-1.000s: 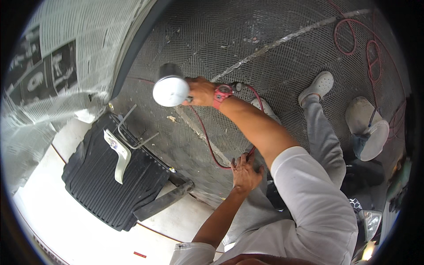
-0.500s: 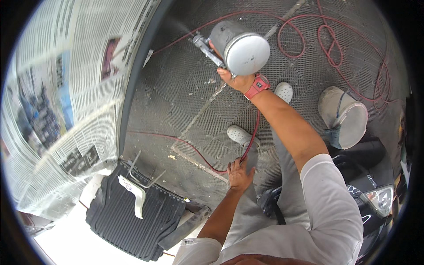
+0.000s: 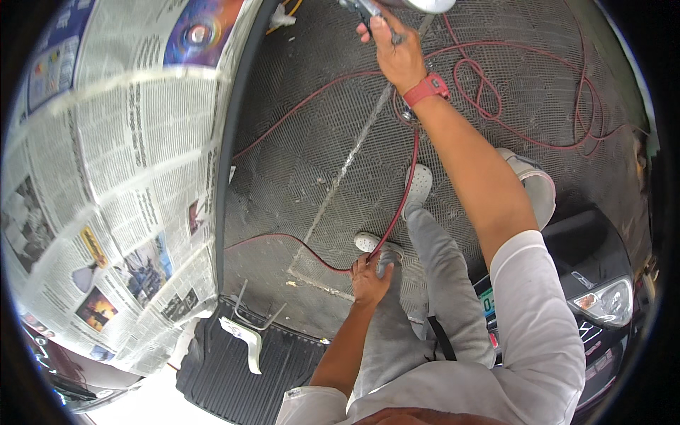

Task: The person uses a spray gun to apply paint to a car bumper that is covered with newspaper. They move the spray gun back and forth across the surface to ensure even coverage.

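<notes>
At the top edge, my right hand [image 3: 397, 46] is closed around the grip of a metal spray gun [image 3: 368, 10]. The gun's white-bottomed round cup [image 3: 429, 5] is mostly cut off by the frame. A red hose [image 3: 409, 173] hangs from a fitting near my right wrist and runs down to my left hand [image 3: 370, 282]. The left fingers are curled on the hose in front of my legs. To the left stands a panel covered with newspaper [image 3: 152, 170], its dark edge strip [image 3: 228, 163] bare.
The red hose loops over the dark textured floor [image 3: 304, 170]. A whitish bucket [image 3: 538, 188] stands right of my right arm, near a dark vehicle with a headlight [image 3: 609, 301]. At lower left lie a ribbed black mat [image 3: 248, 361] and a curved white piece [image 3: 244, 343].
My right hand has moved farther forward with the spray gun, its cup now mostly out of frame. My left hand stays at the hose. The view and my feet have shifted.
</notes>
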